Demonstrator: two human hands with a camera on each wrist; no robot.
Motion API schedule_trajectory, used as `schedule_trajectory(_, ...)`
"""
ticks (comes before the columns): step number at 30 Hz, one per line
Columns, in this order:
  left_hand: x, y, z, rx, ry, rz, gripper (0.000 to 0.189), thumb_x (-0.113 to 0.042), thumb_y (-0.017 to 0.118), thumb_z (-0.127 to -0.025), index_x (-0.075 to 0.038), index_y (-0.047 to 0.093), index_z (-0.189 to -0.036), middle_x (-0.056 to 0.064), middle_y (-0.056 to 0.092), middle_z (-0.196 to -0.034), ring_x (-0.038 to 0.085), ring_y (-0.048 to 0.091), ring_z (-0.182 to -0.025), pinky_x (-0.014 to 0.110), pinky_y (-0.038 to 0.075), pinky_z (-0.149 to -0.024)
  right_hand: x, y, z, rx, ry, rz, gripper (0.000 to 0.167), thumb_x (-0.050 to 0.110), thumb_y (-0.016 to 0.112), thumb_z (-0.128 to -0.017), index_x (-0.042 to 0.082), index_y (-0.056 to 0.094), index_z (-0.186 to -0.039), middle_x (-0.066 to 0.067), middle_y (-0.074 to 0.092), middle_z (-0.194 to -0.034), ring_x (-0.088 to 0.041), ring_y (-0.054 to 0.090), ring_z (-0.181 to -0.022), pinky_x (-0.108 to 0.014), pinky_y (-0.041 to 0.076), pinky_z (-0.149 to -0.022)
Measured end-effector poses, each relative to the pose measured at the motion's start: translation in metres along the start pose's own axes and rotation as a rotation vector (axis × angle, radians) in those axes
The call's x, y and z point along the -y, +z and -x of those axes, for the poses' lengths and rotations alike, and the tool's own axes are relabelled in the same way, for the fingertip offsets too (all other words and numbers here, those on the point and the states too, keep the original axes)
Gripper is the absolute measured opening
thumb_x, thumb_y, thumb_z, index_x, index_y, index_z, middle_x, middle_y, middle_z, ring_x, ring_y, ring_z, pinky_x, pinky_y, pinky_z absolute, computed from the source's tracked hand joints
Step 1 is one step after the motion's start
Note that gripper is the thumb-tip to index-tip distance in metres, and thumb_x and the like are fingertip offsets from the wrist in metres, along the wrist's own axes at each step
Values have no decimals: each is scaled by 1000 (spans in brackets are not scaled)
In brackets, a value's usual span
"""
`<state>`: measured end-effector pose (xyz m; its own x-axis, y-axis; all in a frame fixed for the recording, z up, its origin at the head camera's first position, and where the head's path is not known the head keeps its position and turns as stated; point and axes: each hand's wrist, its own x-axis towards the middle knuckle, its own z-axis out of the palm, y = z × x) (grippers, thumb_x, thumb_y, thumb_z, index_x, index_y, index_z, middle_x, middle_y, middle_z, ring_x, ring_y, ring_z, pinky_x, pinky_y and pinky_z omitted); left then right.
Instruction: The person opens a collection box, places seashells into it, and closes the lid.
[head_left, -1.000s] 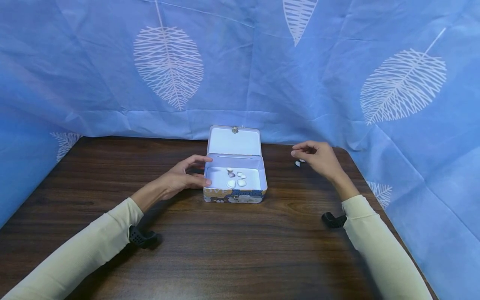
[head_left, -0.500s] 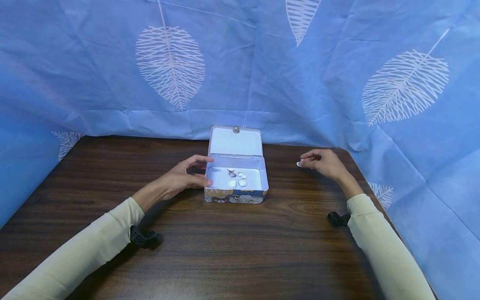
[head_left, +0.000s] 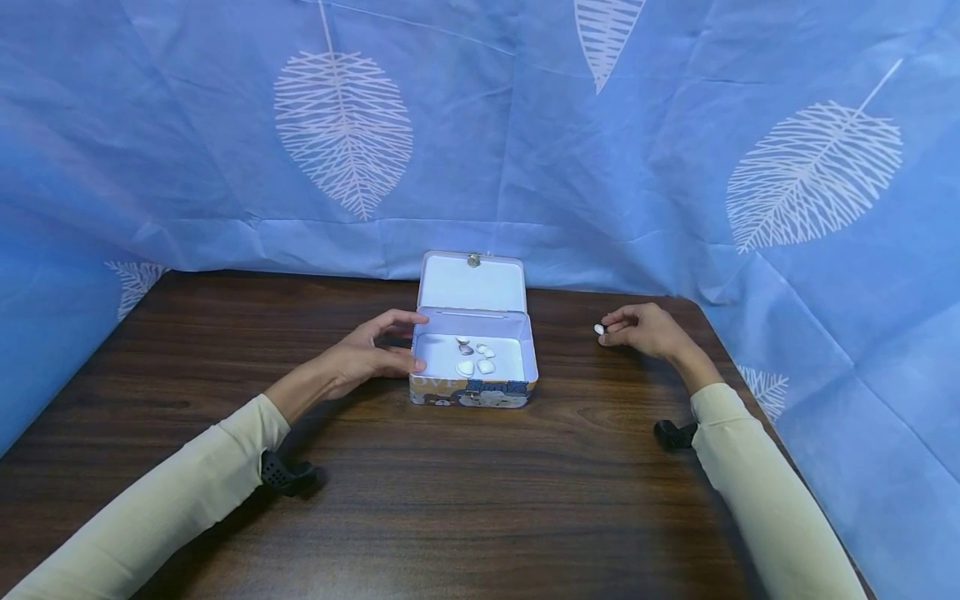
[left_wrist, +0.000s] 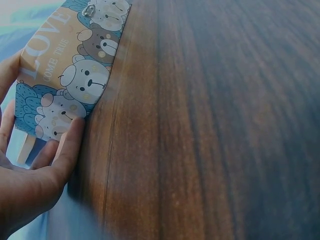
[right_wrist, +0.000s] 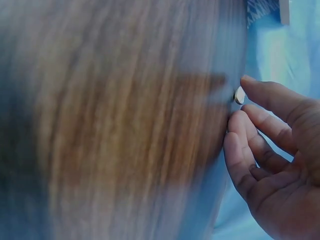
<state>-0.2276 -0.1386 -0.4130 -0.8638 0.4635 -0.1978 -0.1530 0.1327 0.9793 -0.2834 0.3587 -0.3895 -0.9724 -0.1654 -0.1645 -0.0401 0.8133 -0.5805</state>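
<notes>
A lidded tin box (head_left: 472, 393) stands open on the table, its lid raised at the back. Several small shells (head_left: 486, 366), mostly white and one grey-brown, lie on its white floor. My left hand (head_left: 367, 350) grips the box's left end, thumb near the front corner and a finger at the rear. In the left wrist view, printed bears cover the tin box's front (left_wrist: 75, 70). Off to the right, my right hand (head_left: 645, 329) pinches a small white shell (head_left: 599, 329) low over the tabletop. The right wrist view has that white shell (right_wrist: 239, 95) between thumb and index fingertips.
The dark wood table (head_left: 450, 500) extends all around the box. Behind it hangs a blue cloth (head_left: 480, 150) with white leaf prints, reaching down to the table's back edge. A black band (head_left: 288, 475) is on each wrist.
My right hand has lowered and shifted slightly right to the white shells, and its fingertips have closed on one. The left hand stays at the box.
</notes>
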Motion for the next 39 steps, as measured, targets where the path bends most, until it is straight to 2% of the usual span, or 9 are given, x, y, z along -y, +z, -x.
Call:
schedule_trajectory(10,0,0,1,3,12,1,82,-8,86,-98,-17,47,-169,21,28,-178,45,40,-162,51,55,-121,1,0,-4,-9,17,23,42,27,83,-105,0,77,-137,-14,80,-119,-24,70,-103,-34,53,-87)
schedule_trajectory(17,1,-1,2,0,14,-2,80,-7,86,-99,-18,48,-169,21,28,-179,44,39,-162,50,55,-121,3,3,-4,-7,33,36,36,28,82,-106,4,80,-132,-20,78,-131,-34,66,-118,-51,53,-103)
schedule_trajectory(20,1,0,2,-1,14,-2,81,-7,85,-99,-18,48,-169,21,28,-179,44,39,-162,50,55,-121,3,3,-3,-13,24,56,35,29,81,-106,4,80,-130,-22,76,-134,-37,66,-120,-55,54,-104)
schedule_trajectory(25,1,0,1,0,11,-5,81,-8,85,-99,-17,47,-170,21,28,-179,45,40,-162,53,54,-122,6,3,-1,-27,-18,89,33,32,78,-108,5,82,-128,-20,78,-131,-35,68,-115,-51,55,-99)
schedule_trajectory(32,1,1,1,2,12,-7,81,-8,86,-99,-18,47,-169,21,28,-179,45,40,-162,55,52,-124,11,4,5,-52,-55,98,33,37,75,-109,10,83,-127,-11,83,-120,-23,71,-102,-37,54,-87)
schedule_trajectory(39,1,0,1,1,11,0,80,-8,85,-99,-18,47,-169,21,28,-179,45,39,-162,55,52,-124,27,10,13,-111,-103,75,32,37,76,-109,13,84,-128,-11,84,-118,-26,75,-105,-39,57,-90)
